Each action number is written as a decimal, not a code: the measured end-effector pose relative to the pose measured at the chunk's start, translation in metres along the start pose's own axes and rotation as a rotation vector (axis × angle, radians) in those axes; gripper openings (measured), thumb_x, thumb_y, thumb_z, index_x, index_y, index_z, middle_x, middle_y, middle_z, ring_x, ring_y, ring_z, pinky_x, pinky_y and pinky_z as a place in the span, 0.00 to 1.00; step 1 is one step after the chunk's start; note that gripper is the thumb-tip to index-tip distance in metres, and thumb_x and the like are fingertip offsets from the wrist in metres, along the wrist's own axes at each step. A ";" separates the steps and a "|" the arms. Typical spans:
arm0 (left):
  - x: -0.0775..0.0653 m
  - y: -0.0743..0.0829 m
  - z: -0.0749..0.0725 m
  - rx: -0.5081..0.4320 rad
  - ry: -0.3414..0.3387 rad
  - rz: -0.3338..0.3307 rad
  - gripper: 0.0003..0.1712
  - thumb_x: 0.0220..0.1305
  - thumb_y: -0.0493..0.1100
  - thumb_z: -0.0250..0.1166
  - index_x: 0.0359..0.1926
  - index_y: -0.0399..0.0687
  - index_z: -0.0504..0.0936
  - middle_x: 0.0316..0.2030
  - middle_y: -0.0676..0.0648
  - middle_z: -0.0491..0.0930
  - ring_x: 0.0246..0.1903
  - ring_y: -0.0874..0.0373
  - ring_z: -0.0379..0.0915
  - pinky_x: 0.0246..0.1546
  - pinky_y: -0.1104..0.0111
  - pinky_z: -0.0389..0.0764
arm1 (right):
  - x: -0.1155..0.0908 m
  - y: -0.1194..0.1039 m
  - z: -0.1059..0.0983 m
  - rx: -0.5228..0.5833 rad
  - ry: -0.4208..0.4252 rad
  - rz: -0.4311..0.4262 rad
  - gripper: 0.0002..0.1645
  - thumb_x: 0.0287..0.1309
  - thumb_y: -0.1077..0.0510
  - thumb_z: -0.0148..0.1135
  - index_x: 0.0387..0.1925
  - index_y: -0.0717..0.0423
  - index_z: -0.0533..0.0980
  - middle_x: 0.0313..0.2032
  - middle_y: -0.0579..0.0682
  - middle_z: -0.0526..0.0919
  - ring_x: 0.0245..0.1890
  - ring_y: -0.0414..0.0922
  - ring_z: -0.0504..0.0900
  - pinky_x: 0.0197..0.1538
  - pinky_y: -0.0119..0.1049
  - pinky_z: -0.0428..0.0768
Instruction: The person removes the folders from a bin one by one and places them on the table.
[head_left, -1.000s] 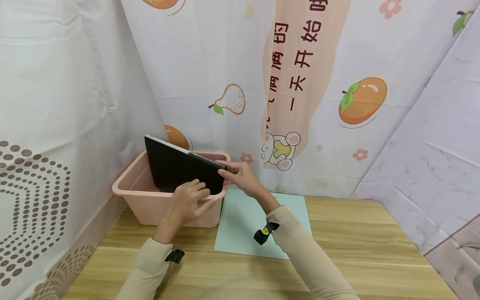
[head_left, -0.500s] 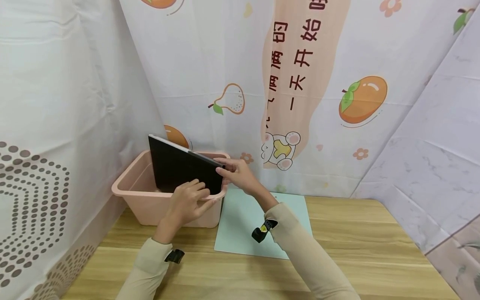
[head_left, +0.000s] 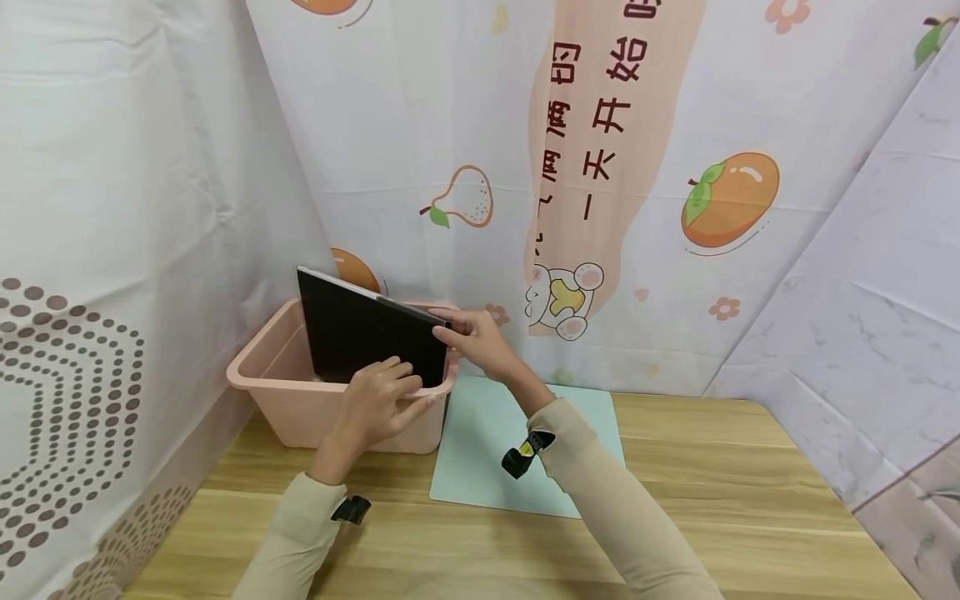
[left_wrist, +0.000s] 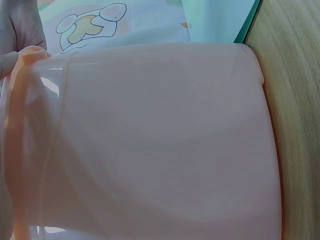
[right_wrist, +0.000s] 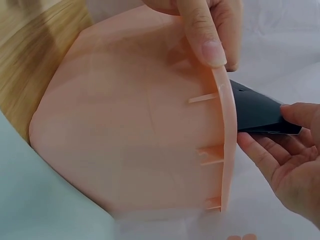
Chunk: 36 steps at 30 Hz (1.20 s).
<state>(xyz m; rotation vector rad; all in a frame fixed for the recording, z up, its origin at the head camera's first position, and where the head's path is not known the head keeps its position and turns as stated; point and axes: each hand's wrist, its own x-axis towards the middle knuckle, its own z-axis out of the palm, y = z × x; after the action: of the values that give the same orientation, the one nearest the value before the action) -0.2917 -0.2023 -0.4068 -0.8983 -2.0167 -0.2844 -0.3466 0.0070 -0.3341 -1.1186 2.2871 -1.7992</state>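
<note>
A pink plastic bin (head_left: 300, 417) stands at the back left of the table. Inside it leans a flat black folder (head_left: 367, 333) with a pale strip along part of its top edge; its lower part is hidden behind the front wall. My right hand (head_left: 480, 342) pinches the folder's upper right corner between thumb and fingers, also seen in the right wrist view, where the folder (right_wrist: 260, 110) sticks out past the rim. My left hand (head_left: 378, 400) grips the bin's front rim near its right end, thumb along the outside and fingers curled over.
A pale mint-green flat board (head_left: 487, 450) lies on the wooden table (head_left: 697, 483) right of the bin, partly under my right forearm. Printed white cloth (head_left: 420, 125) hangs behind the table, with more cloth at both sides.
The folder's upper left corner has shifted slightly right, and my right hand has risen a little with its corner. My left hand stays on the rim; the bin keeps its place.
</note>
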 end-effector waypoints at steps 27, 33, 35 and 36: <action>-0.001 0.002 -0.002 0.008 0.010 0.004 0.28 0.71 0.62 0.57 0.24 0.48 0.85 0.25 0.48 0.82 0.25 0.55 0.71 0.25 0.64 0.80 | -0.002 -0.013 -0.009 0.021 0.037 0.066 0.23 0.70 0.62 0.61 0.64 0.58 0.77 0.25 0.69 0.73 0.35 0.47 0.84 0.45 0.50 0.87; -0.001 0.001 -0.001 0.002 0.016 0.004 0.27 0.71 0.61 0.58 0.24 0.48 0.85 0.25 0.48 0.82 0.25 0.55 0.72 0.26 0.64 0.80 | -0.003 -0.014 -0.011 0.039 0.031 0.071 0.23 0.70 0.62 0.61 0.65 0.59 0.77 0.27 0.66 0.77 0.40 0.51 0.87 0.45 0.50 0.87; 0.000 0.001 -0.001 0.002 0.016 0.004 0.27 0.71 0.61 0.58 0.24 0.48 0.85 0.25 0.49 0.81 0.25 0.55 0.71 0.26 0.64 0.80 | -0.003 -0.014 -0.012 0.047 0.030 0.077 0.23 0.70 0.63 0.61 0.65 0.58 0.77 0.27 0.66 0.77 0.40 0.52 0.87 0.45 0.49 0.87; 0.000 0.001 -0.001 0.002 0.016 0.004 0.27 0.71 0.62 0.58 0.24 0.48 0.85 0.25 0.49 0.81 0.25 0.55 0.71 0.26 0.64 0.80 | -0.004 -0.014 -0.012 0.048 0.029 0.079 0.23 0.70 0.63 0.61 0.65 0.58 0.77 0.28 0.66 0.77 0.40 0.51 0.87 0.45 0.49 0.87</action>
<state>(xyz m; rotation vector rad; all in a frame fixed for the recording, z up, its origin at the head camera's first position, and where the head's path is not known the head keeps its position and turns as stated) -0.2898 -0.2023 -0.4063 -0.8956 -2.0001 -0.2863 -0.3421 0.0182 -0.3197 -0.9868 2.2571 -1.8419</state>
